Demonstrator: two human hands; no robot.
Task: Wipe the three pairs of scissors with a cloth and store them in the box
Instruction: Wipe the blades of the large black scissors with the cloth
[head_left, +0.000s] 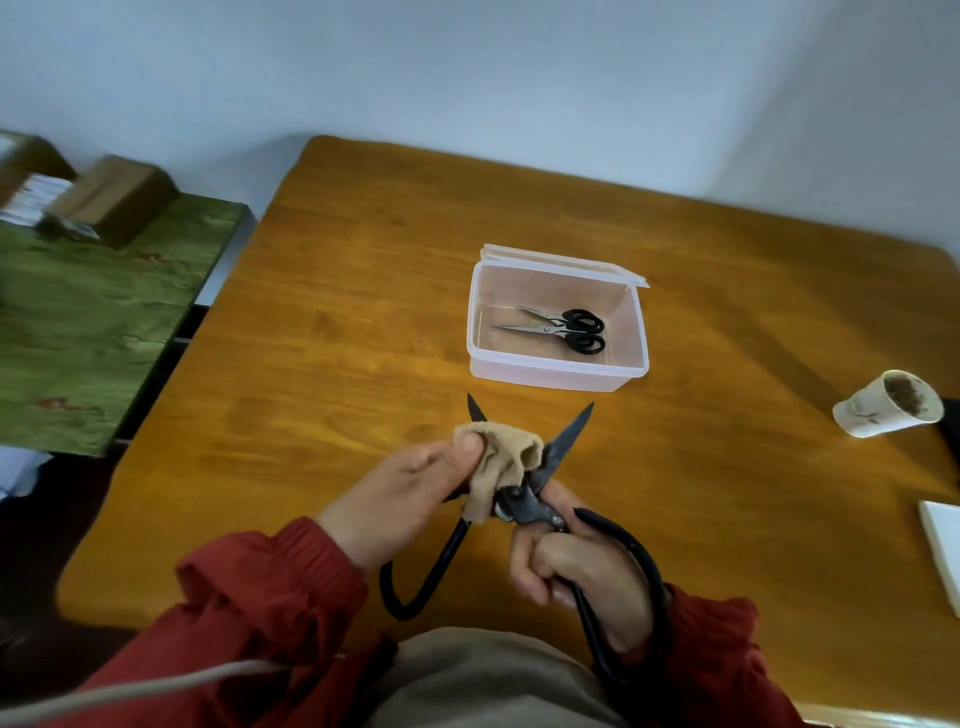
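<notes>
A: Hands first. What am I looking at?
B: L hand (415, 483) is pinching the tan cloth (501, 457), thumb on top, wrapping it round one blade of the big black scissors (527, 512). R hand (576, 571) is curling its fingers tight round one handle loop, just below the pivot. Both are holding the pair up over the near side of the counter (363, 338).
A: Blades?
B: Gaping wide, tips pointing away from me. The other handle loop is hanging free under the L wrist, w/ nothing gripping it.
A: That's what's worrying me.
B: Same. If that loose handle is swinging in, the blades are closing on the cloth w/ the L fingers inside it. And if I'm wiping along the edge instead of the flat, I'm risking a cut through thin fabric.
A: And the box?
B: The clear plastic box (550, 371) is sitting beyond the hands, lid folded back, w/ what I'm reading as two small black-handled scissors (586, 342) lying flat inside. The big pair is looking long vs. the box, so I'm guessing it's going in diagonal or jamming on the small ones. Light box too, prob. sliding if nudged.
A: Anything else?
B: A paper cup (888, 405) is lying on its side far R, well apart.
</notes>
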